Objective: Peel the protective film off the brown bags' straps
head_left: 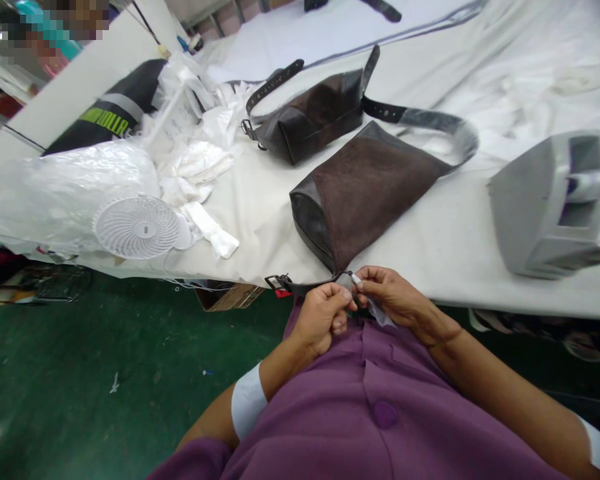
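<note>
A brown bag (380, 187) with black leather ends lies on the white-covered table, one corner pointing toward me at the edge. At that corner is a small metal fitting with thin grey-white wrapping (345, 281) about it. My left hand (324, 315) is closed in a pinch on this wrapping, beside the bag's buckled dark strap (300, 288). Opposite it, my right hand (393, 297) is closed on a whitish piece of the wrapping, with a loose tail hanging below. The fingers partly hide what they pinch. The bag's other strap (430, 120) curves away at the far right.
A second dark bag (315, 117) lies behind the first. To the left are a white fan (139, 228), clear plastic wrapping (70, 193) and a black bundle (113, 110). A grey tape dispenser-like device (550, 200) stands at right. A cardboard box (230, 297) is under the table.
</note>
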Tool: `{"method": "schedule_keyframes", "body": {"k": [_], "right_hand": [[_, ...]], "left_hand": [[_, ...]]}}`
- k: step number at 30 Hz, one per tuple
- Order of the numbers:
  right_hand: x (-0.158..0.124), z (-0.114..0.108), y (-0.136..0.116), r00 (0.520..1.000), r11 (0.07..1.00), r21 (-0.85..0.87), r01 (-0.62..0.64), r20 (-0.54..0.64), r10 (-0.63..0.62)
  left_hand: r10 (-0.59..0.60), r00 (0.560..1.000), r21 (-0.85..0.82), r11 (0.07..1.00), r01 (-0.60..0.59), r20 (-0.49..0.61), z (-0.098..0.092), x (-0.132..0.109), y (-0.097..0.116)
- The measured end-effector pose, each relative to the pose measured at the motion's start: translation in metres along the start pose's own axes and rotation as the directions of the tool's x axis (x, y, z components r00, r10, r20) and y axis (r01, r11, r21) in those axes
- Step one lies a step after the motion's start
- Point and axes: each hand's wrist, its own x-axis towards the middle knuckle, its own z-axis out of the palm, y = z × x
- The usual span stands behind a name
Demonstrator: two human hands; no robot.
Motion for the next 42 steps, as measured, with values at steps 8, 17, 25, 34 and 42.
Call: {"method": "schedule_keyframes", "body": {"k": [8,17,25,34,42], "right_hand": [[-0.002,-0.002,0.009,0.943,0.908,-0.396,0.138,-0.228,-0.243],[-0.008,-0.001,0.023,0.918,0.950,-0.254,0.182,-0.301,-0.257],[-0.013,0.003,0.013,0.967,0.995,0.064,0.078,-0.248,-0.060],[-0.012,-0.007,0.016,0.996,0.955,0.297,-0.027,-0.073,0.051],[-0.016,-0.004,0.010,0.960,0.993,0.056,0.106,-0.266,-0.088]], "left_hand": [[0.112,0.993,0.179,0.979,-0.102,-0.046,0.018,0.016,0.007],[0.325,0.945,0.530,0.795,-0.294,0.036,0.016,0.011,0.004],[0.541,0.584,0.782,-0.267,-0.563,0.605,-0.017,0.010,0.024],[0.536,0.562,0.756,-0.257,-0.602,0.630,-0.019,0.036,0.008],[0.518,0.451,0.659,-0.342,-0.670,0.727,-0.010,0.043,0.018]]}}
